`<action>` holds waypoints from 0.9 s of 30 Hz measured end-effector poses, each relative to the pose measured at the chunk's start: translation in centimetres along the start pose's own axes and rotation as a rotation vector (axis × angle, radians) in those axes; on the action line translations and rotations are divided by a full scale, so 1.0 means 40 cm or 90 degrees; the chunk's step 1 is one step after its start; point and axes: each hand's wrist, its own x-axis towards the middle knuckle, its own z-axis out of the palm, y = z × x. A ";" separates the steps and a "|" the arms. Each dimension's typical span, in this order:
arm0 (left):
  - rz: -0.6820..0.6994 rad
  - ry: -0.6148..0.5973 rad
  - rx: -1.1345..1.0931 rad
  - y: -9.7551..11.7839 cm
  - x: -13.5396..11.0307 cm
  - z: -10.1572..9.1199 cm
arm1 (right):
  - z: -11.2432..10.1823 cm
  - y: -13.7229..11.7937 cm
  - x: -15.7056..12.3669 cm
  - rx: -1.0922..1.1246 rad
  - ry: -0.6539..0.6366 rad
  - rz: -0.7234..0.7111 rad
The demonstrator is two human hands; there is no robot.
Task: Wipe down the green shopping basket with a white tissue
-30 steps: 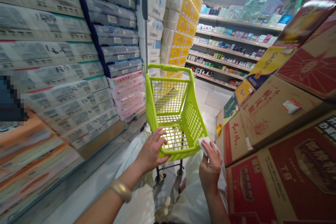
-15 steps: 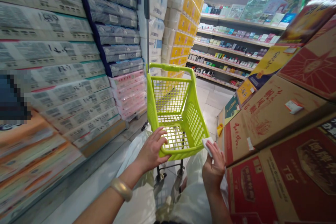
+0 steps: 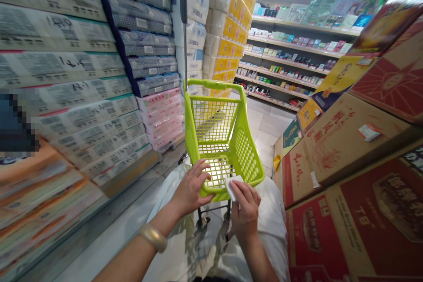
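In the head view, a lime-green shopping cart [image 3: 246, 147] with a lattice basket stands in front of my knees. My left hand [image 3: 193, 185] grips the near left corner of its rim, fingers over the inside and thumb outside. A white folded cloth or wipe [image 3: 233, 185] is pinched in my right hand [image 3: 246, 205], pressed against the middle of the near rim. The right fingers cover part of the cloth. I cannot tell whether it is paper or fabric.
Stacked packs of paper goods [image 3: 76, 68] line the left side, with yellow-and-white bundles [image 3: 226, 48] farther back. Cardboard cartons [image 3: 330, 154] rise close on the right. Shelves of small boxes [image 3: 291, 44] stand at the back. A thin pole [image 3: 185, 48] rises at the cart's left.
My right hand has slid left along the cart's near rim with the white cloth, from the right corner to the middle. My left hand has stayed on the left corner.
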 end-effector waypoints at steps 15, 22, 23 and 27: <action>0.001 0.006 -0.008 -0.002 0.000 0.007 | 0.003 -0.014 0.004 -0.049 -0.004 -0.009; 0.011 -0.001 -0.004 -0.005 -0.002 0.007 | 0.036 -0.094 0.006 0.034 -0.095 -0.141; 0.011 -0.005 -0.003 -0.006 -0.003 0.006 | 0.031 -0.080 0.005 0.025 -0.089 -0.125; 0.008 -0.006 -0.003 -0.005 -0.003 0.004 | -0.023 0.049 -0.001 -0.062 -0.044 -0.053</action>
